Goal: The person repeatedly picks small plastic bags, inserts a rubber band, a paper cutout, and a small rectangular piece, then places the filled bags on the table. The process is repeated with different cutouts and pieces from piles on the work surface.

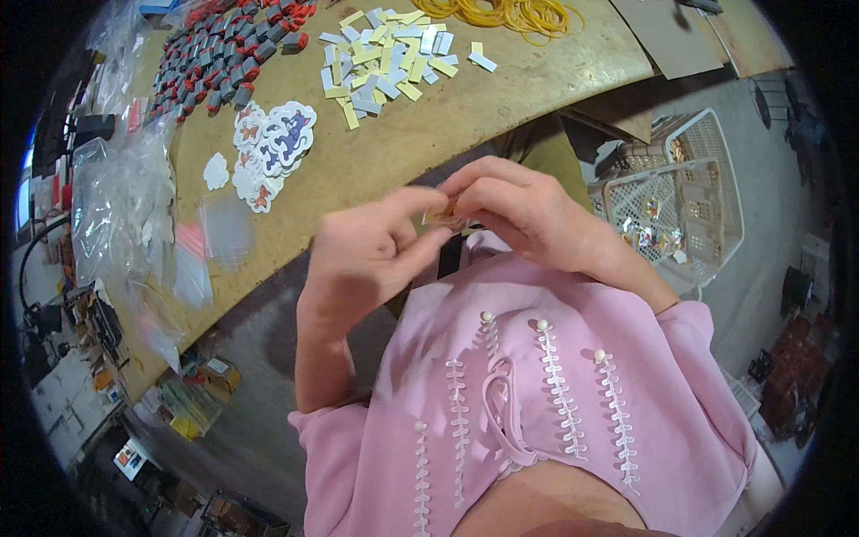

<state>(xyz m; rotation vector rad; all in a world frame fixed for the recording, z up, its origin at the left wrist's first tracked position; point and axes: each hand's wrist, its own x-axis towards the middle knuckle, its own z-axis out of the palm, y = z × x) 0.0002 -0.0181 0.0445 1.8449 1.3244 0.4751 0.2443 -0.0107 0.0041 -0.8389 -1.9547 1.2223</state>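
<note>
My left hand (367,246) and my right hand (514,206) meet in front of my chest, just off the table's near edge. Both pinch one small flat item in a clear wrapper (443,217) between thumb and fingers; most of it is hidden by the fingers. On the brown table (403,143) behind the hands lie a stack of cartoon stickers (273,143), a heap of small yellow and grey slips (389,58) and a pile of red and grey small parts (224,49).
Yellow rubber bands (501,13) lie at the table's far edge. Clear plastic bags (134,206) are heaped on the left of the table. A white plastic basket (680,197) with small packets stands on the floor to the right.
</note>
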